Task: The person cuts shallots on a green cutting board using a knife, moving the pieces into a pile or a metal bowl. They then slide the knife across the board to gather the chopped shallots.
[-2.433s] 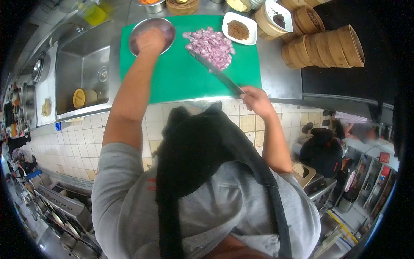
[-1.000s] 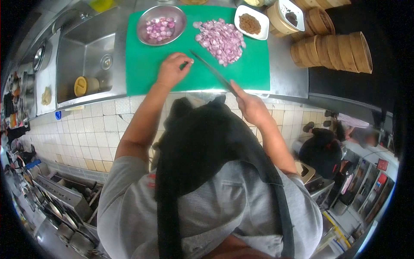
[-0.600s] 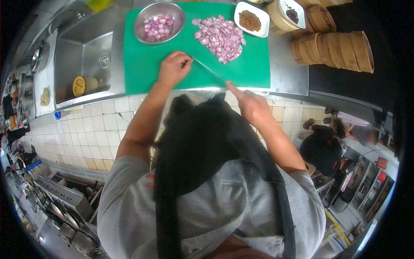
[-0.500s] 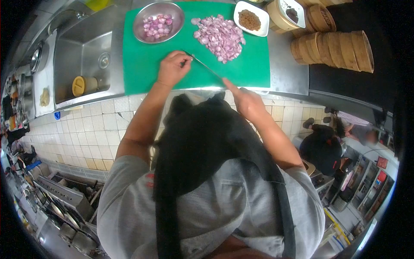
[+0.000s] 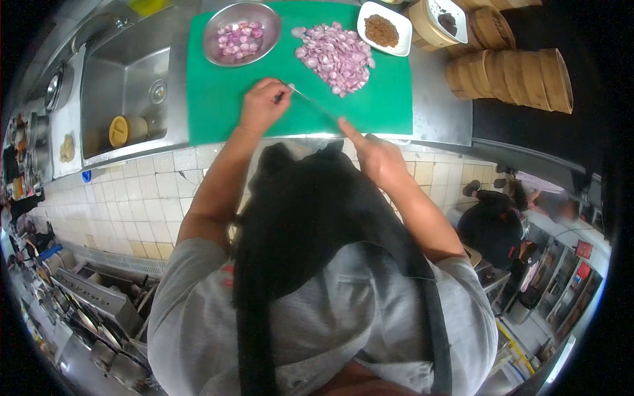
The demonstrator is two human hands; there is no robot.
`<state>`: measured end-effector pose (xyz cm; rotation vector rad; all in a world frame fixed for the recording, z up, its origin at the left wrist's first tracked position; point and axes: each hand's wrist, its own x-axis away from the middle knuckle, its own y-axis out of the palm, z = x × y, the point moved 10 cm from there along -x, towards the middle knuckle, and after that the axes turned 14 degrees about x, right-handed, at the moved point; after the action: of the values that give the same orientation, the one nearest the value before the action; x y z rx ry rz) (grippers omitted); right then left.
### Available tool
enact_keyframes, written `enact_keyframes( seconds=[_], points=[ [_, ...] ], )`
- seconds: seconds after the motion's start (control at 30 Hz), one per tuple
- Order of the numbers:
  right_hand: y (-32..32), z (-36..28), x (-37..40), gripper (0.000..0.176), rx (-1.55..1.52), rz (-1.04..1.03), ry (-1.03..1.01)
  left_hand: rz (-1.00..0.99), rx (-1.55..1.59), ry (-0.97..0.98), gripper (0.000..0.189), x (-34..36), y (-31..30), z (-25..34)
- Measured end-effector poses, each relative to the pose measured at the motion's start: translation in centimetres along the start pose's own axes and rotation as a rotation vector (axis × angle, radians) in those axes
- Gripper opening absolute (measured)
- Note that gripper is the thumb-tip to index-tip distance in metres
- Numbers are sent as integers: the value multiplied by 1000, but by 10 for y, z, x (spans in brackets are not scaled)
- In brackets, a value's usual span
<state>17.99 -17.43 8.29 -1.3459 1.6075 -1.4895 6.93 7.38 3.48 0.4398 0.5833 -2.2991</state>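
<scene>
My left hand (image 5: 263, 105) rests on the green cutting board (image 5: 221, 99), fingers pinched around a small shallot (image 5: 291, 86) that is mostly hidden. My right hand (image 5: 382, 160), at the board's near edge, grips a knife (image 5: 316, 104) with the index finger stretched along it. The thin blade slants toward my left fingertips, its tip close to the shallot. Beyond the hands lies a heap of sliced shallots (image 5: 335, 58). A steel bowl (image 5: 271, 47) at the back left of the board holds several whole peeled shallots (image 5: 241, 39).
A white dish (image 5: 404, 45) of brown crumbly food sits at the board's back right corner. Bamboo steamers (image 5: 508, 78) are stacked farther right. On the left is a steel sink (image 5: 132, 63) with a yellow-lidded container (image 5: 119, 131). A person in dark clothes (image 5: 490, 228) is behind at right.
The knife blade has shifted slightly at my left fingertips. Both hands keep nearly the same places, and the bowl and slices look unchanged.
</scene>
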Motion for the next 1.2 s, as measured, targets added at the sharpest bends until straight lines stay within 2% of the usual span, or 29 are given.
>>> enact_keyframes(
  seconds=[0.1,0.27,0.37,0.47,0.57,0.67,0.87,0.97,1.07,1.17,1.2],
  points=[
    [20,6,-4,72,4,-2,13,4,1,16,10,0,-2,5],
    [0,-7,-4,71,-25,25,8,-17,-16,-26,11,1,-1,-1],
    [20,3,-5,73,-79,-88,42,-9,-7,-13,11,1,-1,1],
    [20,0,-10,73,-25,42,-6,-19,-9,-7,10,0,-3,4],
    [5,-9,-6,74,-15,-19,16,-28,-3,-18,10,0,-2,3],
    [18,-3,-6,76,1,-107,49,-7,0,7,10,1,-1,3],
    [12,-6,-8,77,-38,-11,16,-10,-4,-13,10,3,-2,-1],
    [26,-1,-8,77,-27,-117,36,-3,-4,-6,10,2,-1,0],
    [37,5,-12,77,-74,-135,40,1,7,1,11,1,-3,3],
    [28,8,-13,76,-61,54,-40,-11,-41,-58,10,2,1,-5],
    [30,14,-15,71,-71,-18,29,-22,-93,-20,10,-1,2,3]
  ],
)
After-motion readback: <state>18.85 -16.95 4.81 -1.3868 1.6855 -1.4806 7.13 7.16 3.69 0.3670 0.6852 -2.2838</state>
